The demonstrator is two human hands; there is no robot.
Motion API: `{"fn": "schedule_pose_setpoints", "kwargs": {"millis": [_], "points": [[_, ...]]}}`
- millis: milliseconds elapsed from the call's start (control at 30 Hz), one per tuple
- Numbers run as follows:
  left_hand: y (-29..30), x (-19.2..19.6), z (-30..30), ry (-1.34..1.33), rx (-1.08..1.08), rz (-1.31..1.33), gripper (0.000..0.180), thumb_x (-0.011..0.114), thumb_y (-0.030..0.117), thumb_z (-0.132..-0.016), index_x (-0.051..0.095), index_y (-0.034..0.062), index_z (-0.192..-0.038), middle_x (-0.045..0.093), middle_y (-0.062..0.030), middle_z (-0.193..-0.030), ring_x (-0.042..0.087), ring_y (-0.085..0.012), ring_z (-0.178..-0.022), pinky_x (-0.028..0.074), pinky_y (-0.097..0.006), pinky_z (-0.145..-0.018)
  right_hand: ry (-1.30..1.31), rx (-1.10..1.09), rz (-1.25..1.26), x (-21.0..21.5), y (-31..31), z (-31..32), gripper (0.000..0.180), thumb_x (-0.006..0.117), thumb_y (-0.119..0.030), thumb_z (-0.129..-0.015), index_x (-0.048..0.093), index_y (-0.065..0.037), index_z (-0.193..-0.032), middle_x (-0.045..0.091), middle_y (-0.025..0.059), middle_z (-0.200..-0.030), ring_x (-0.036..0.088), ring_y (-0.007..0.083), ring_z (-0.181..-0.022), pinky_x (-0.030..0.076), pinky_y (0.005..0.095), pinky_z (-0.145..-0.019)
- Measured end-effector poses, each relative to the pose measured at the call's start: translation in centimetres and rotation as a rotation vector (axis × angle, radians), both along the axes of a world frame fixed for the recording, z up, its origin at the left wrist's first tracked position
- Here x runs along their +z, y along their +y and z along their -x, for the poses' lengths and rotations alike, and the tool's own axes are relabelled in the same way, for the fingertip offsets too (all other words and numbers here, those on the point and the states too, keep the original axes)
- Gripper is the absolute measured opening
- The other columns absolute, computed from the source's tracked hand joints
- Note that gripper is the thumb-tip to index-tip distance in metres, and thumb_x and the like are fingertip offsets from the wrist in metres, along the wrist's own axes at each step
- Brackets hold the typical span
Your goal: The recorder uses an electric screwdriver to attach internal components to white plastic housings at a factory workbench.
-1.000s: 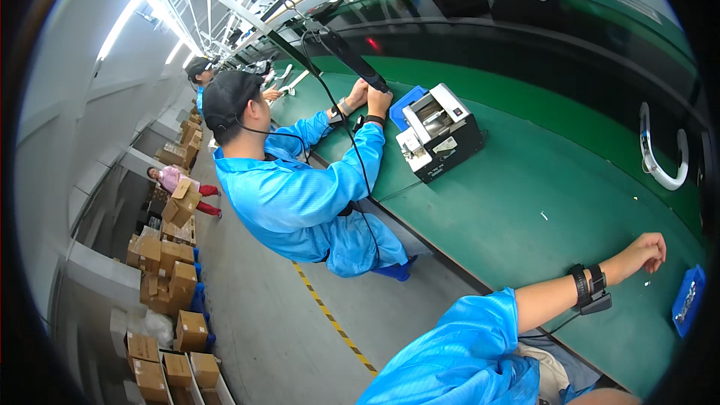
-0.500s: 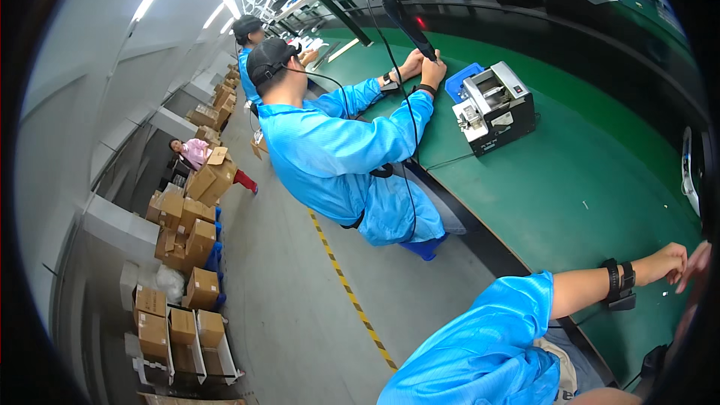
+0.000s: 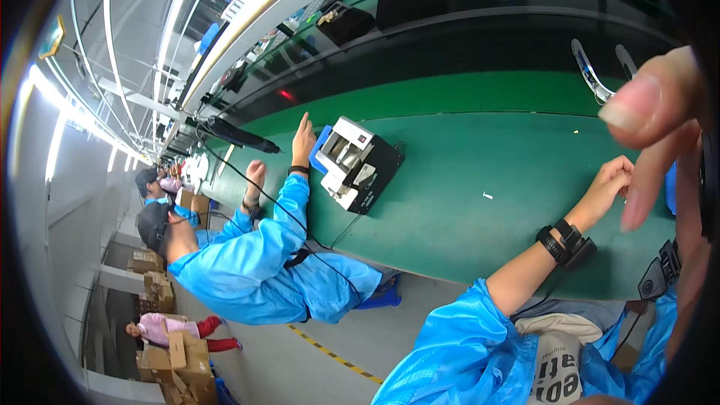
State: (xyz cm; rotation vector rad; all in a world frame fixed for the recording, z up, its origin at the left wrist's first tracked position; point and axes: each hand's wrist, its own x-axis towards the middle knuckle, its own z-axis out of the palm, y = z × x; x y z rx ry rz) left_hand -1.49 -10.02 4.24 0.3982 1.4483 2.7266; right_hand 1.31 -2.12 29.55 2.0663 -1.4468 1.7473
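My left hand (image 3: pixel 606 186) hovers over the green bench, its fingers curled in and nothing visible in them. Two black bands (image 3: pixel 566 244) wrap that wrist, one carrying a small dark block, below a blue sleeve (image 3: pixel 457 337). Very close to the camera, at the right edge, is my right hand (image 3: pixel 664 116). Its thumb and a finger are spread apart with nothing between them; the rest of it is cut off by the picture's rim. Beyond my hands, a curved silvery band (image 3: pixel 589 71) is nearest to the right thumb.
The green bench (image 3: pixel 442 157) carries a black-and-silver machine (image 3: pixel 356 165) with a blue bin (image 3: pixel 321 148) beside it and a white scrap (image 3: pixel 487 196). A co-worker in blue (image 3: pixel 240 277) sits left, near a hanging electric screwdriver (image 3: pixel 240 135). Cardboard boxes (image 3: pixel 180 364) stand on the floor.
The view has turned right, so the bench fills more of it. My right hand has come up large beside the camera. The co-worker's hands have come off the hanging screwdriver.
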Motion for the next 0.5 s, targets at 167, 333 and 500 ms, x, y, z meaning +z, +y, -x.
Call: {"fn": "schedule_pose_setpoints", "kwargs": {"millis": [167,333,500], "points": [[0.6,1.1,-0.5,0.085,-0.053,0.094,0.011,0.053,0.017,-0.104,0.059,0.0093,-0.099,0.055,0.0032,-0.084,0.051,-0.0078,-0.075,0.044,-0.024,-0.07,0.092,-0.149,-0.039,1.4,1.9,0.5,0.104,0.077,-0.035,-0.096,0.007,-0.027,-0.171,0.036,0.0254,-0.166,0.062,0.0382,-0.132,0.065,0.0333,-0.069],[-1.3,-0.9,-2.8,-0.007,-0.061,0.098,0.018,0.052,0.021,-0.107,0.063,0.0069,-0.107,0.055,0.0026,-0.086,0.051,-0.0094,-0.08,0.043,-0.026,-0.075,0.36,-0.388,-0.109,10.0,9.0,0.7,0.1,0.076,-0.037,-0.096,0.009,-0.025,-0.17,0.036,0.0256,-0.166,0.061,0.0379,-0.132,0.064,0.0337,-0.071],[-0.6,2.6,-4.2,-0.063,0.046,0.131,0.019,0.055,0.022,-0.106,0.064,0.0056,-0.108,0.062,0.0001,-0.091,0.058,-0.0099,-0.089,0.046,-0.026,-0.086,0.395,-0.6,-0.074,12.5,14.9,-1.7,0.097,0.074,-0.039,-0.097,0.012,-0.024,-0.169,0.037,0.0257,-0.166,0.061,0.0376,-0.133,0.063,0.034,-0.074]]}}
